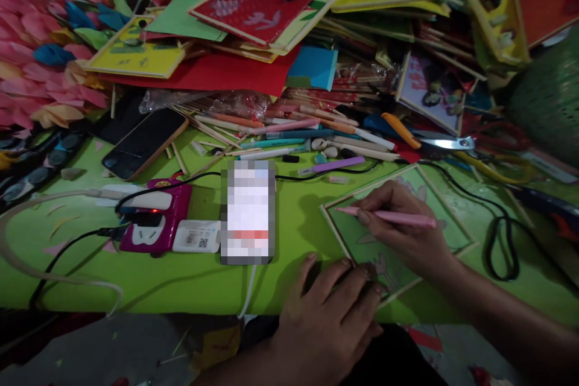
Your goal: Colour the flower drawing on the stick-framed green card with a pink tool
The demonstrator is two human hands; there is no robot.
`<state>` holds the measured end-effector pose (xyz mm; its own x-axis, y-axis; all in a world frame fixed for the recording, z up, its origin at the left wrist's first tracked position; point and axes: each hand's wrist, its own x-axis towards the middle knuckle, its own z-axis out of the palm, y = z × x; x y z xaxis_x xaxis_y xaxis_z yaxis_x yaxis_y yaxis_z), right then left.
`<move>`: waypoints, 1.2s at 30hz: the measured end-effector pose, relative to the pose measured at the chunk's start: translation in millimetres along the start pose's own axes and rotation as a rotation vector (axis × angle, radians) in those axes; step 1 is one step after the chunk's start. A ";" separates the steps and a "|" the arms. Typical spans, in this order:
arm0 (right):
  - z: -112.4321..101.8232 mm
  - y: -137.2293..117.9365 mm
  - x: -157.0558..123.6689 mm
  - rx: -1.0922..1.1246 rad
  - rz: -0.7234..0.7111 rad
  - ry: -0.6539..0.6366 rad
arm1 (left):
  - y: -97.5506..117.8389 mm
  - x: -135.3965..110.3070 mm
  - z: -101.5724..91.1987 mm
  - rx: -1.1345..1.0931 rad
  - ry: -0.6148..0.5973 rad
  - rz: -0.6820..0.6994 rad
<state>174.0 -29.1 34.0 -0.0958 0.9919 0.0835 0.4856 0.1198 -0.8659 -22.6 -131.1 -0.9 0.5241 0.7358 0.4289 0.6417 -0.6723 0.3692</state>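
Note:
My right hand (400, 223) is closed around a pink marker (409, 219), whose tip points left over a green framed picture (355, 232). Thin pale sticks edge this picture, and pinkish flower shapes show on its surface, partly covered by my hands. Whether the marker's tip touches the paper I cannot tell. Fingers spread, my left hand (332, 307) lies flat at the picture's lower left edge, its fingertips on the frame and the table.
Left of the picture are a phone with a blurred screen (248, 211) and a magenta power strip (156, 217) with cables. Another phone (145, 143) lies behind. Markers (289, 132), scissors (447, 142) and framed pictures (266, 3) crowd the back. Pink paper petals (31, 42) fill the left.

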 end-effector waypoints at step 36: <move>-3.0 4.8 -0.8 0.043 0.025 -0.101 | -0.1 -1.9 0.3 0.034 0.004 0.020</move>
<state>179.0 -29.2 31.2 -0.1723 0.9850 0.0138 0.4514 0.0913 -0.8877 -23.5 -132.4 -1.9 0.5344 0.7219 0.4396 0.6498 -0.6835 0.3325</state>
